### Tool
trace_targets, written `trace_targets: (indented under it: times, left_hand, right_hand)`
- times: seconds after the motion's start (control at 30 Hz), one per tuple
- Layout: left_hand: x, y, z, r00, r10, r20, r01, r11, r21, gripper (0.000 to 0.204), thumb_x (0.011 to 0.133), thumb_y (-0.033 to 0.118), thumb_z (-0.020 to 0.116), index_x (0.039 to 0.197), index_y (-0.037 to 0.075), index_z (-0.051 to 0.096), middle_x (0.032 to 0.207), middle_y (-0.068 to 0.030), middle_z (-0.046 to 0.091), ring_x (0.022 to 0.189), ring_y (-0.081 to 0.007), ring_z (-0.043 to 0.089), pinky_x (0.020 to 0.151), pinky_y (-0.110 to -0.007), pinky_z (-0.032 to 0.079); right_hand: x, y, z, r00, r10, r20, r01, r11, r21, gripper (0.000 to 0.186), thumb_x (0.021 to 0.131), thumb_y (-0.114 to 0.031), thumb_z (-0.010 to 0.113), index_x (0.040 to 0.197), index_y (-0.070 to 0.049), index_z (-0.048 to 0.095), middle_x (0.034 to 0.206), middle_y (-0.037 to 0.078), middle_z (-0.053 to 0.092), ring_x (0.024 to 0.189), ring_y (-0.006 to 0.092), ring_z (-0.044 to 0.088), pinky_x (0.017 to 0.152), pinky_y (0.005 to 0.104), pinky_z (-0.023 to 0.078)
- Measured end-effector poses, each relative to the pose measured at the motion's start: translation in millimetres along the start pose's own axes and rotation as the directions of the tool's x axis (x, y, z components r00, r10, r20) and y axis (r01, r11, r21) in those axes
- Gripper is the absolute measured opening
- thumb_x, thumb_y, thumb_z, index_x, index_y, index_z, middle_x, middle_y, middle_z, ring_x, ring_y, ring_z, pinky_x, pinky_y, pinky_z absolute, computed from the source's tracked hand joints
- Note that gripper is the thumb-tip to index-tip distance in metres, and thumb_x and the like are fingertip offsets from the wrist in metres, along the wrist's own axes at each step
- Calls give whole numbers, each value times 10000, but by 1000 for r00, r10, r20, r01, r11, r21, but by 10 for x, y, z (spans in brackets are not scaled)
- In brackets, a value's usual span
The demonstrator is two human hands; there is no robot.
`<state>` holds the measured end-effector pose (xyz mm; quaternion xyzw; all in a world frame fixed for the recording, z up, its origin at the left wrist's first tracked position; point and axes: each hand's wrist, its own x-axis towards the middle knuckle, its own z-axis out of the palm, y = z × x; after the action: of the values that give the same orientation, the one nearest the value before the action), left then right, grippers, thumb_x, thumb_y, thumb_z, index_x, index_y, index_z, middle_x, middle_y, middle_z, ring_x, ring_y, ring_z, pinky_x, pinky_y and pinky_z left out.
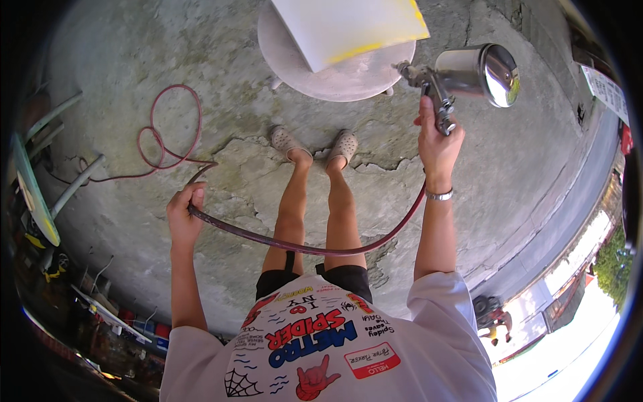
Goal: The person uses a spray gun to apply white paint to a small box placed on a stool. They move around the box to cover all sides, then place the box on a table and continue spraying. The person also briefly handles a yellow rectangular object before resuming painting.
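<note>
My right hand (439, 144) grips a metal spray gun (439, 100) with a large silver cup (469, 74) on it. Its nozzle points left toward a white square board (341, 27) that has yellow paint along its edges and lies on a round, pale stool (288, 50). A maroon hose (348, 250) hangs from the gun in a low curve to my left hand (185, 211), whose fingers are wrapped round it. Beyond that hand the hose's red length lies looped on the cracked concrete.
My feet in beige clogs (288, 141) stand below the stool. Along the left are metal tubes (87, 171), a pale green-yellow panel (33, 191) and clutter. A step edge (549, 47) runs at upper right. Toward the lower right are a road, a vehicle and a small, indistinct person (499, 328).
</note>
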<state>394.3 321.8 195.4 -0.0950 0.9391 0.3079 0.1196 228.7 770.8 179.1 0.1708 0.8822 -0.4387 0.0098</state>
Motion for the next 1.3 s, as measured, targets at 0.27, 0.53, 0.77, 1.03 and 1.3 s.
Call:
trace_targets:
  times: [0.27,0.53,0.77,1.03,1.3]
  left_hand:
    - [59,-210,-234,999,-7,31,7,1000,-3,161,1008,157,619,1027,33,721,866,-130,715,704,-266,639,685,-363,504]
    - [27,-293,-395,996,-89,28,89,996,10,195,1028,161,596,1010,9,717,836,-123,705,672,-232,622,669,-344,495]
    - [10,-175,-313,985,-174,12,174,983,-56,210,1034,167,589,1025,7,725,839,-121,710,675,-206,628,673,-339,509]
    - [130,273,-118,992,-103,68,99,993,63,190,1022,172,606,1010,34,736,889,-124,735,710,-261,658,692,-346,518]
    - [254,574,85,998,34,51,-35,999,18,165,997,173,635,1013,42,732,887,-118,734,707,-279,654,690,-364,524]
  right_hand:
    - [-574,-340,325,994,2,108,-3,1000,8,257,947,-206,750,858,28,691,577,48,534,531,105,433,502,310,372]
    - [-903,-673,474,967,-32,254,2,993,118,240,886,-171,799,886,35,674,687,139,636,558,205,573,557,320,452]
    - [-694,-701,501,986,-49,162,55,998,-33,276,867,-206,825,883,25,676,696,144,636,541,238,549,534,335,444]
    - [-99,-264,74,999,8,46,-1,989,-151,336,962,-304,740,951,32,750,643,41,672,586,82,626,537,252,466]
    - [521,51,-242,994,-8,-111,-9,988,-155,363,955,-351,741,886,5,750,605,42,661,546,91,610,518,270,450]
